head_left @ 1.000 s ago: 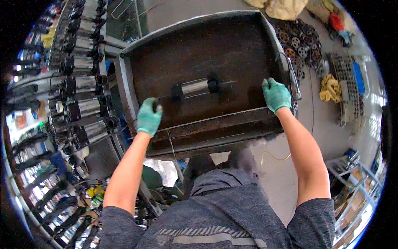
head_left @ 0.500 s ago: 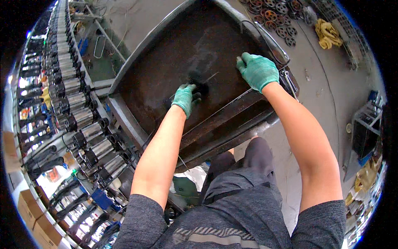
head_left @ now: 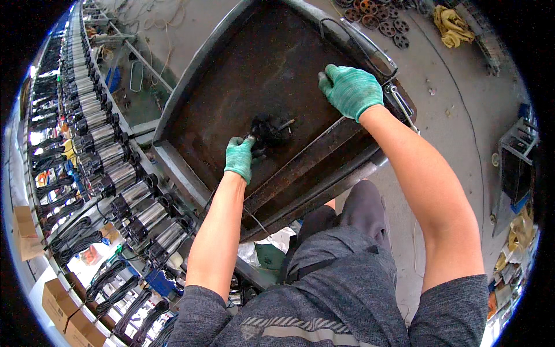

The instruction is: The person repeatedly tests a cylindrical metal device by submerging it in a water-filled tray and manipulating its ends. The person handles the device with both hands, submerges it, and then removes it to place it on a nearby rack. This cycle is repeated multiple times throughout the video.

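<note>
A deep, dark metal tray [head_left: 231,69] with a raised grey rim stands in front of me, its floor brown and stained. My left hand [head_left: 238,159], in a green glove, is closed at the near edge of a black, shaggy, brush-like clump [head_left: 267,132] over the tray floor. A short thin rod [head_left: 285,125] sticks out on the clump's far right side. My right hand [head_left: 354,92], also gloved in green, hangs over the tray's right part with its fingers curled. Whatever lies within those fingers, if anything, is hidden.
Metal cylinders with black fittings [head_left: 118,173] line a long rack on the left. Wrenches [head_left: 399,101] and a black cable [head_left: 358,43] lie along the tray's right edge. Round wheel-like parts [head_left: 381,23] and a yellow cloth [head_left: 452,26] are on the floor beyond.
My left hand and the black clump have moved a little toward me and to the left. The right hand has shifted slightly left, its fingers still curled.
</note>
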Demonstrator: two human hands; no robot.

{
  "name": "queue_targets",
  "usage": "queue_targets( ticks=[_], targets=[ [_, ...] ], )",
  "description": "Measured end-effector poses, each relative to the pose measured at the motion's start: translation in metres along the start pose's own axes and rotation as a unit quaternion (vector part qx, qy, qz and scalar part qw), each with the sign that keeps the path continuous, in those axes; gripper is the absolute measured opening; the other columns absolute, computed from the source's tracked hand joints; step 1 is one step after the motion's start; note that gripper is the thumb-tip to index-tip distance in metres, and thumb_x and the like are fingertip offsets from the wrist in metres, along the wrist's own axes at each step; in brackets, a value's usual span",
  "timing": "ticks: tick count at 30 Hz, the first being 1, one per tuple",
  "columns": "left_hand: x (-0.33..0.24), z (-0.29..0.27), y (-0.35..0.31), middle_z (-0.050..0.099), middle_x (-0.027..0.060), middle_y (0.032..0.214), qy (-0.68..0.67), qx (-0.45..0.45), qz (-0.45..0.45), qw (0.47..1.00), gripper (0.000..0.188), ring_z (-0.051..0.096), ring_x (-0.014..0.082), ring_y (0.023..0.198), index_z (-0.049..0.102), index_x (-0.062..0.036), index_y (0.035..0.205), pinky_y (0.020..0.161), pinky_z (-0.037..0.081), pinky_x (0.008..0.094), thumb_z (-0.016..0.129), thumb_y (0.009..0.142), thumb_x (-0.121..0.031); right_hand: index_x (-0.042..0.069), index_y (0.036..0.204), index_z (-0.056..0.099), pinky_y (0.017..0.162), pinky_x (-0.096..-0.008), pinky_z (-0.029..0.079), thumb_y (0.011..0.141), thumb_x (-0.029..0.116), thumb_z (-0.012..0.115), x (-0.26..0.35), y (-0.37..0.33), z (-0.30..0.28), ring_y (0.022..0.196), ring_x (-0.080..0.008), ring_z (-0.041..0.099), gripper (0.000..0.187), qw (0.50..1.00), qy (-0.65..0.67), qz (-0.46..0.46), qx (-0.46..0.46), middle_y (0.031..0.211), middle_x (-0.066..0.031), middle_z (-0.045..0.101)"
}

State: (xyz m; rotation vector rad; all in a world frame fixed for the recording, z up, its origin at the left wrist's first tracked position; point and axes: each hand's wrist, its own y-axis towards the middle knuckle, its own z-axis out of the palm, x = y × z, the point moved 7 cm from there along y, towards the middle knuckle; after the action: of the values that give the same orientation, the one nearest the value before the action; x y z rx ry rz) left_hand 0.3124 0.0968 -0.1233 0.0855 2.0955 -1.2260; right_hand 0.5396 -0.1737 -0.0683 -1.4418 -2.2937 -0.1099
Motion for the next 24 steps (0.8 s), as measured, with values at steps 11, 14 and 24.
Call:
queue_targets(
  ticks=[11, 14, 24],
  targets=[
    [0.017, -0.021, -0.001, 0.061, 0.0093, 0.091, -0.006, 0.008, 0.022, 1.000, 0.021, 0.065, 0.0214, 0.060, 0.046, -0.0096, 0.103, 0.053, 0.061, 0.0395, 0.066, 0.097, -0.012, 0.012, 0.098, 0.067, 0.077, -0.0528, 0.055, 0.102, 0.038, 0.052, 0.001, -0.001, 0.000, 0.086, -0.0407, 0.069, 0.030, 1.000, 0.002, 0.005, -0.003, 0.092, -0.0161, 0.072],
    [0.016, -0.022, -0.005, 0.060, 0.0084, 0.089, 0.024, 0.005, 0.035, 0.999, 0.022, 0.065, 0.0211, 0.059, 0.045, -0.0101, 0.101, 0.053, 0.061, 0.0390, 0.066, 0.097, -0.011, 0.012, 0.100, 0.068, 0.078, -0.0525, 0.055, 0.102, 0.038, 0.052, 0.001, 0.000, 0.000, 0.087, -0.0404, 0.069, 0.030, 1.000, -0.004, 0.010, 0.016, 0.094, -0.0163, 0.072],
    [0.017, -0.026, -0.008, 0.058, 0.0068, 0.084, 0.038, -0.003, 0.065, 0.997, 0.023, 0.064, 0.0198, 0.055, 0.044, -0.0107, 0.095, 0.049, 0.059, 0.0374, 0.066, 0.098, -0.011, 0.012, 0.102, 0.069, 0.079, -0.0521, 0.056, 0.102, 0.038, 0.052, 0.001, 0.001, 0.001, 0.088, -0.0397, 0.070, 0.030, 1.000, -0.006, 0.010, 0.021, 0.096, -0.0162, 0.073]
  ],
)
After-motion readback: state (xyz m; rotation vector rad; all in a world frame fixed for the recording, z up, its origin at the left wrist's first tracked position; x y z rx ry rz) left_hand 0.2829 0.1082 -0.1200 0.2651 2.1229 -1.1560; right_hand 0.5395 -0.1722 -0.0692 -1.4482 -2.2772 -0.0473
